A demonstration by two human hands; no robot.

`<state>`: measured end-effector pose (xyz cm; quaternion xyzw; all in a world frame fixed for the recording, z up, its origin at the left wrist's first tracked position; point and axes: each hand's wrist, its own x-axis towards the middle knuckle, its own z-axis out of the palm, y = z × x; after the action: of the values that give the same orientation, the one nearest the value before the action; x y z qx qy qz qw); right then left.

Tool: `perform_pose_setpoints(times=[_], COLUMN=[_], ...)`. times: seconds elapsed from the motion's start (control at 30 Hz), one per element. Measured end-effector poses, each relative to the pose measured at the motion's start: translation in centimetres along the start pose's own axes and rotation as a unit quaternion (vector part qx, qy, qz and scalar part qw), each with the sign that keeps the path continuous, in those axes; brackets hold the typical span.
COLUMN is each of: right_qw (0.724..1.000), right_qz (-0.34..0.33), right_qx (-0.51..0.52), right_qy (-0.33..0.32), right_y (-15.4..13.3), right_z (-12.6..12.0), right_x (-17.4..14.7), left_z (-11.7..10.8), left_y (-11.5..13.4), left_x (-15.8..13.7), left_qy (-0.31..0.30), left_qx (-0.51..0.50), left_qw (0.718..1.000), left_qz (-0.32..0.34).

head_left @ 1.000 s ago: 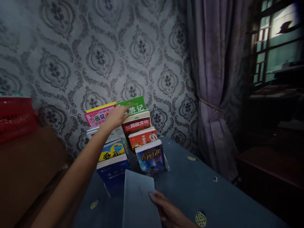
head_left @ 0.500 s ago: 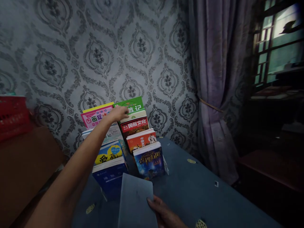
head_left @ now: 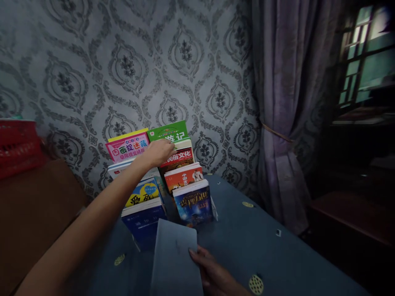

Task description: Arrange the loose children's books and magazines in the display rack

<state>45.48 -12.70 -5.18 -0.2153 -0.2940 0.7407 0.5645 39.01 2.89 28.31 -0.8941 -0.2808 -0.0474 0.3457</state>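
My right hand [head_left: 212, 267] grips a plain pale blue-grey book [head_left: 177, 255] by its right edge, thumb on the cover. My left hand [head_left: 162, 152] reaches across to the right-hand row of standing books, its fingers curled together at the top edges. It is between a green book [head_left: 168, 130] at the back and a red book [head_left: 180, 158]; what the fingertips grip is hidden. In front of these stand an orange book [head_left: 185, 176] and a dark blue illustrated book [head_left: 194, 203]. The left row has a pink book [head_left: 128, 147], a yellow-and-blue book [head_left: 143, 193] and a dark blue book [head_left: 145, 224].
A dark blue-green cloth [head_left: 237, 242] with pineapple prints covers the table. Patterned wallpaper [head_left: 129, 70] is behind the books. To the left, a red basket [head_left: 18, 148] sits on a brown box [head_left: 40, 201]. A tied curtain [head_left: 284, 102] hangs at the right.
My left hand has shifted slightly right along the book tops, covering the left part of the red book's title. My right hand still holds the pale book. The view has shifted slightly.
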Motion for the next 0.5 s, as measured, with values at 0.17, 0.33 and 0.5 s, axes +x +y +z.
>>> perform_pose_setpoints(times=[0.17,0.33,0.5], right_qw=[1.000,0.999,0.998], right_qz=[0.003,0.006,0.018], right_qx=[0.009,0.004,0.004], right_qy=[0.028,0.038,0.054], right_y=[0.2,0.0,-0.3], right_z=[-0.2,-0.3,-0.1], right_x=[0.1,0.2,0.1], left_z=[0.8,1.2,-0.3], left_y=[1.1,0.9,-1.3], left_x=[-0.2,1.0,2.2], left_qy=[-0.004,-0.037,0.052], left_qx=[-0.040,-0.091,-0.131], left_qw=[0.999,0.994,0.987], left_qz=[-0.021,-0.041,-0.071])
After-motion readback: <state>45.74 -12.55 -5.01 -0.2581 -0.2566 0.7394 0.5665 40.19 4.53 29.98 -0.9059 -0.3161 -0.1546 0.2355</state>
